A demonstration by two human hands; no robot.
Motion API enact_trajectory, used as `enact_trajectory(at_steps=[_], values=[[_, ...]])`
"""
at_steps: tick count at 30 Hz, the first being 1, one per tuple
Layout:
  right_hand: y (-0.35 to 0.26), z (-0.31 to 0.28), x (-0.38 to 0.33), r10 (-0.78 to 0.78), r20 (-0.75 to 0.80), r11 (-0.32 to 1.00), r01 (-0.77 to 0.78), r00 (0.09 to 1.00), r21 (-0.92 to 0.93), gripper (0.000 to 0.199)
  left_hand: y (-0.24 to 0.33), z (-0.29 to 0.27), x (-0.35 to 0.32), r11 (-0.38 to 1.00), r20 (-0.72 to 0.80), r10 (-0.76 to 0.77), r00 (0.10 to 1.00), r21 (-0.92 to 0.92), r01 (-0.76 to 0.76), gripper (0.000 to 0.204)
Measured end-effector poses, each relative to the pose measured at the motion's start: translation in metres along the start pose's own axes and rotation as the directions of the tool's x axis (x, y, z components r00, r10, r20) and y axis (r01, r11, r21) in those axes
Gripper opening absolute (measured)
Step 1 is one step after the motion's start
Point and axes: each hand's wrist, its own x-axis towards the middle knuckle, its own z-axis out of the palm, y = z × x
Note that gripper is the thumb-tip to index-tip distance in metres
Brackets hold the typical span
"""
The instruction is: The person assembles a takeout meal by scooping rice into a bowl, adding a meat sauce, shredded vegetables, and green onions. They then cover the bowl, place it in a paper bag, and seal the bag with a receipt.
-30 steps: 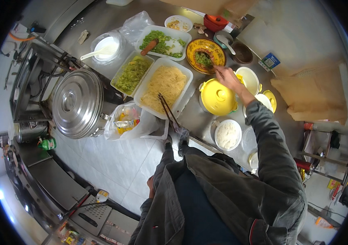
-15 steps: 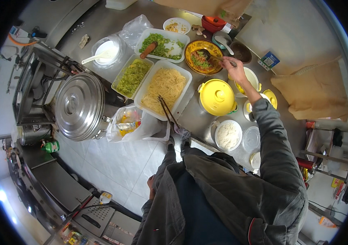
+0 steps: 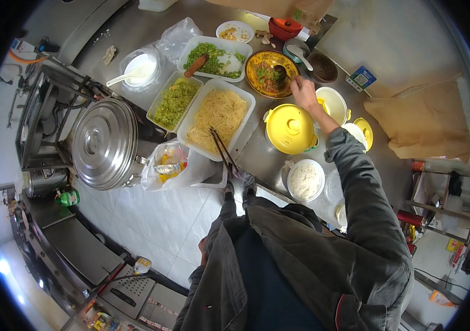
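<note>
My right hand (image 3: 304,92) is closed round the handle of a dark ladle (image 3: 280,72), whose head dips into an orange-yellow patterned bowl (image 3: 250,83). Reddish-brown sauce with chopped green pieces (image 3: 268,76) lies in that bowl. Just under my right wrist are a yellow lidded pot (image 3: 290,130) and an open cream pot (image 3: 333,99) with a yellow handle. My left hand (image 3: 204,249) hangs low beside my left leg, away from the table; the sleeve and jacket hide most of its fingers.
Left of the bowl stand tubs of chopped greens (image 3: 202,59), green shredded vegetable (image 3: 175,103) and noodles (image 3: 217,122) with dark chopsticks (image 3: 222,148). A white bowl of rice (image 3: 305,181) sits near the table's front edge. A big lidded steel pot (image 3: 105,143) stands at the left.
My right hand has come down and left, with the ladle held more upright. The ladle's head has shifted to the right side of the patterned bowl. My left hand still hangs down.
</note>
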Motion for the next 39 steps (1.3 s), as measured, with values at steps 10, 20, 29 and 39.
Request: enact_trajectory(at_steps=[10, 20, 29, 39], values=[[-0.023, -0.036, -0.036, -0.381, 0.443, 0.874, 0.472, 0.811, -0.113, 0.035, 0.009, 0.001, -0.009, 0.996, -0.018, -0.057, 0.998, -0.074, 0.056, 0.037], [-0.015, -0.015, 0.005, -0.315, 0.232, 0.919, 0.357, 0.92, -0.166, 0.031, 0.005, -0.001, -0.011, 0.961, -0.004, -0.049, 0.999, -0.271, 0.046, 0.037], [-0.028, -0.055, -0.006, -0.284, 0.392, 0.959, 0.257, 0.875, 0.121, 0.028, -0.008, -0.001, -0.018, 0.998, -0.06, -0.038, 0.997, -0.049, 0.035, 0.038], [-0.019, -0.026, -0.027, -0.186, 0.181, 0.961, 0.217, 0.966, -0.17, 0.033, 0.105, 0.027, -0.027, 0.994, -0.008, -0.101, 0.995, 0.034, 0.101, 0.039]])
